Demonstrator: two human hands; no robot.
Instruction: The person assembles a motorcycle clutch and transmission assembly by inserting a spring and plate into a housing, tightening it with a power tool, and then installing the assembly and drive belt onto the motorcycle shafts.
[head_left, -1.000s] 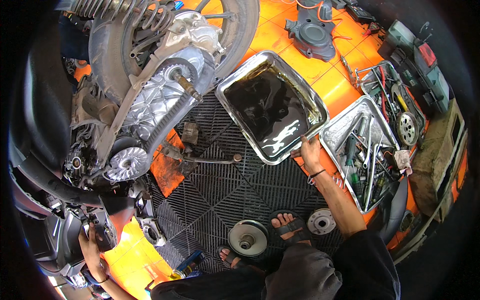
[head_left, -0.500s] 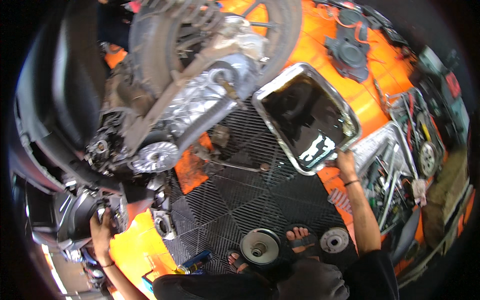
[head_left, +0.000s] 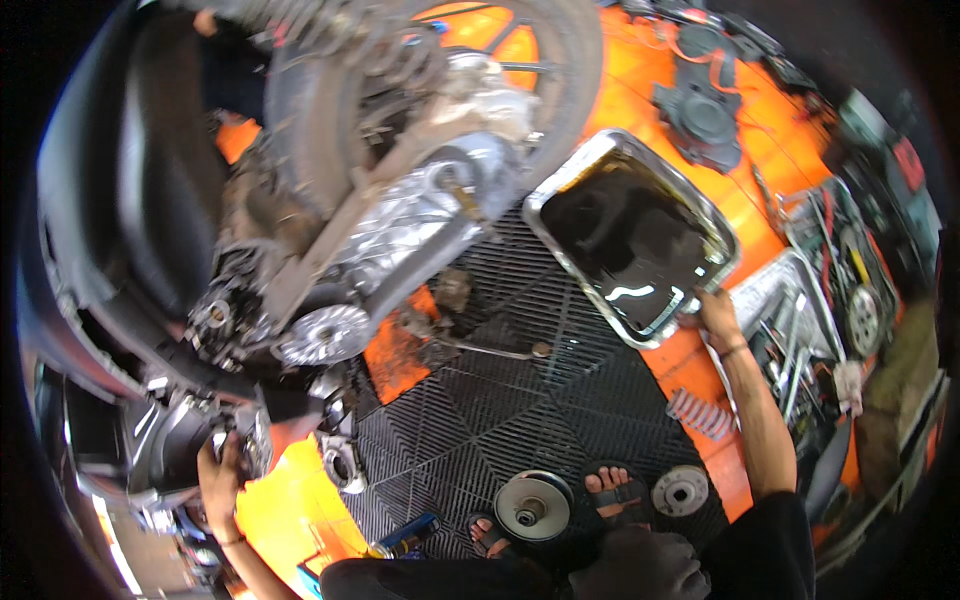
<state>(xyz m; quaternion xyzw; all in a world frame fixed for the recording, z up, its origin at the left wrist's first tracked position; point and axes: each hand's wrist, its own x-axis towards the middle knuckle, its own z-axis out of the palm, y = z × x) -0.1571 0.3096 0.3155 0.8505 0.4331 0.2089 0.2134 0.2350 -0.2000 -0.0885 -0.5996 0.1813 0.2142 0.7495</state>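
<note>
A rectangular metal tray (head_left: 583, 290) holds a pool of dark, glossy oil (head_left: 630, 235). My right hand (head_left: 716, 318) grips its near right corner, with the fingers at the rim. Far to the left, my left hand (head_left: 220, 475) rests with curled fingers against a dark part with silvery pieces, low on the scooter (head_left: 160, 200). What those fingers hold is partly hidden. Between my hands stands the scooter's exposed drive side, with a silver casing (head_left: 420, 200) and a finned pulley disc (head_left: 325, 335). The rear wheel (head_left: 575, 85) is behind it.
A coil spring (head_left: 700, 414), a round drum with a central shaft (head_left: 533, 504) and a flat disc (head_left: 680, 493) lie near my feet. Right of the tray is a tool tray (head_left: 825, 325) of wrenches. A spray can (head_left: 410, 535) lies on the black mat (head_left: 440, 430).
My view has shifted slightly. The tray and my right hand have moved a little to the right and away, and the reflections on the oil have changed. My left hand stays at the scooter.
</note>
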